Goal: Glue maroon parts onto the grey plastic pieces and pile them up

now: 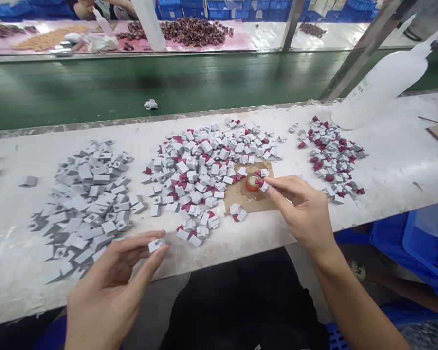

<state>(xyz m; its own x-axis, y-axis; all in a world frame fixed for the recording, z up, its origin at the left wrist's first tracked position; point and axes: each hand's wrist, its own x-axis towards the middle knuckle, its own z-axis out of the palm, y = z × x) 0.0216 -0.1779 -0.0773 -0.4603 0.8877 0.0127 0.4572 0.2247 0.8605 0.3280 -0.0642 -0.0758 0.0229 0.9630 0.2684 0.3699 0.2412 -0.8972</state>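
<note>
Between the thumb and fingers of my left hand (118,279) is a small grey part (156,245), near the table's front edge. My right hand (301,206) pinches a grey and dark red piece (263,185) over a small red-rimmed round container (253,183). That container stands on a wet brown board (248,201), with a few pieces lying on it. Left of the board spreads a pile of grey and dark red pieces (197,165). A pile of plain grey parts (91,204) lies beyond my left hand.
Another pile of grey and red pieces (332,155) lies at the right, beside a white squeeze bottle (383,85). Behind the table (7,243) runs a green conveyor (204,80). Blue bins (412,248) stand at lower right; a person's hands (89,7) show across the conveyor.
</note>
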